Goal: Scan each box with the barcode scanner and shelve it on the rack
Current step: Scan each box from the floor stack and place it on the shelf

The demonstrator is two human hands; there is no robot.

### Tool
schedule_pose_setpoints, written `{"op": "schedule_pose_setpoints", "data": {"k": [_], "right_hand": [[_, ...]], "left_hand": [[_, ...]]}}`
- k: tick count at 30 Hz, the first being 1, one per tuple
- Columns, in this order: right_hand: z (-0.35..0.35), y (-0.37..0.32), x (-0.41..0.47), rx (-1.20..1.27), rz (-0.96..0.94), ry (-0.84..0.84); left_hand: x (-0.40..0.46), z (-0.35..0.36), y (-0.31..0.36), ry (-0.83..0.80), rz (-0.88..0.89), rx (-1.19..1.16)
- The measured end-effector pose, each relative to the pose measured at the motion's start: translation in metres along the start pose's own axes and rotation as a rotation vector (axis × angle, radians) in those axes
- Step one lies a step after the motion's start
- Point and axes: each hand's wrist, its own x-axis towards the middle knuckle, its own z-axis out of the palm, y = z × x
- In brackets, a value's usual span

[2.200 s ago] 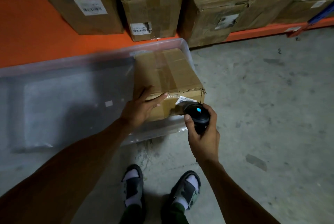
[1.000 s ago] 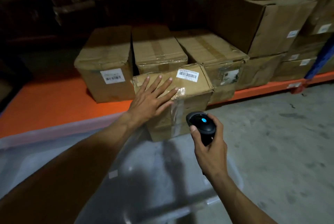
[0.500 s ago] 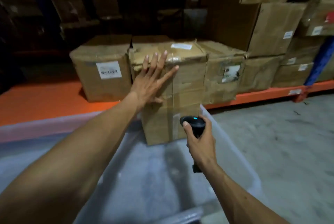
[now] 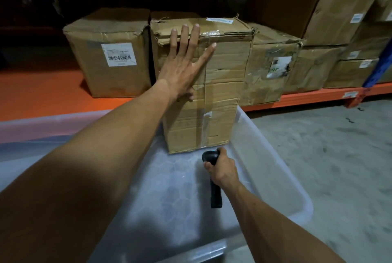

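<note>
Bin: clear plastic tub (image 4: 275, 169) nearest, on grey concrete floor (image 4: 328, 156).
Right hand (image 4: 222, 170): curled round black barcode scanner (image 4: 213, 178).
Left hand (image 4: 184, 65): fingers spread, flat against taped box (image 4: 220, 97).
Box: upright over the tub's far edge, at the rack.
Rack: orange shelf (image 4: 42, 91) carrying labelled cartons (image 4: 110, 55); darkness behind.

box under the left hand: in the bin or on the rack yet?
Neither fully. The box is lifted above the clear bin, the left hand flat on its face, in front of the orange rack; support underneath hidden.
</note>
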Motion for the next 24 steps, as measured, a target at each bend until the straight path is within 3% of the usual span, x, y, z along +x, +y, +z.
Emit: {"op": "schedule_pose_setpoints", "data": {"k": [15,18,22,24], "right_hand": [[0.010,0.011,0.011,-0.110,0.017,-0.109],[-0.023,0.001,0.006,-0.078,-0.050,0.079],[-0.101,-0.041,0.010,0.336,-0.133,0.470],[-0.146,-0.072,0.015,0.509,-0.194,0.582]], "left_hand": [[-0.023,0.004,0.004,0.084,0.002,0.028],[-0.029,0.005,0.003,0.087,-0.003,0.002],[-0.042,-0.001,0.003,0.061,-0.003,-0.028],[-0.048,-0.004,0.002,0.057,0.007,-0.049]]}}
